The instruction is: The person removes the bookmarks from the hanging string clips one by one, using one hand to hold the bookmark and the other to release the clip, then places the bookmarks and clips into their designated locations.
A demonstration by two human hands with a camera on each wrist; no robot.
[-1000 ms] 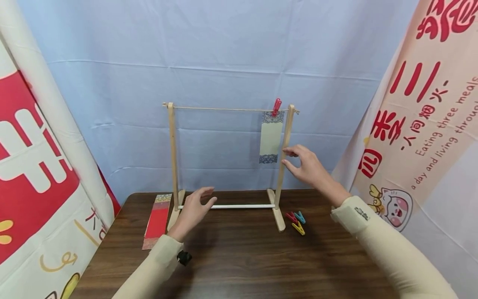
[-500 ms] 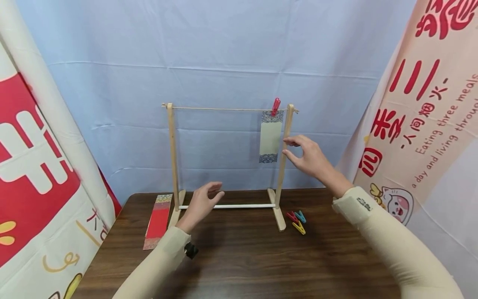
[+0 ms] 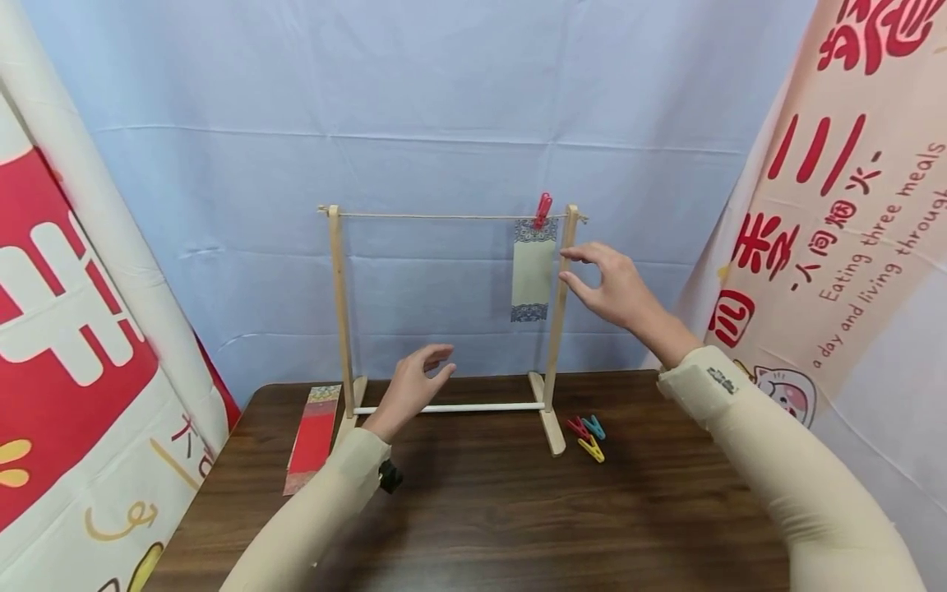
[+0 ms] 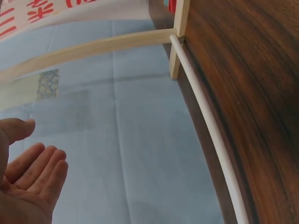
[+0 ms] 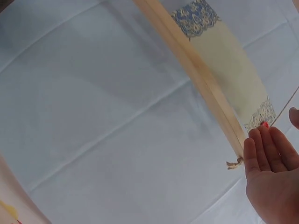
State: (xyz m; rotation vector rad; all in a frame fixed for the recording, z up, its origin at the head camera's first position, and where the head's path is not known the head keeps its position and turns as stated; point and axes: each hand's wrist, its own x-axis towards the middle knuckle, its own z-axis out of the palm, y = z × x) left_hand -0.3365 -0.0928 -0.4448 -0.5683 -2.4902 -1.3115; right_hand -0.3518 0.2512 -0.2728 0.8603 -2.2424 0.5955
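A cream paper strip (image 3: pixel 533 271) with blue patterned ends hangs from the string (image 3: pixel 429 216) of a wooden frame (image 3: pixel 339 304), held by a red clothespin (image 3: pixel 543 210) near the right post. My right hand (image 3: pixel 610 284) is raised beside that post, thumb and fingers apart with nothing between them; in the head view its fingertips overlap the post. Lower down, my left hand (image 3: pixel 416 385) hovers in front of the white crossbar (image 3: pixel 481 407). Its fingers are relaxed, and the left wrist view shows the bare palm (image 4: pixel 28 200).
Red patterned paper strips (image 3: pixel 314 436) lie left of the frame on the dark wood table (image 3: pixel 503 510). Right of the frame's foot are a red clothespin (image 3: pixel 578 427), a blue clothespin (image 3: pixel 594 427) and a yellow clothespin (image 3: pixel 591 449). A pale blue cloth (image 3: pixel 444 99) hangs behind.
Both hands have risen; the left has also moved rightward, away from the left post. The right has climbed along the right post. The hanging strip and clothespins stay in place.
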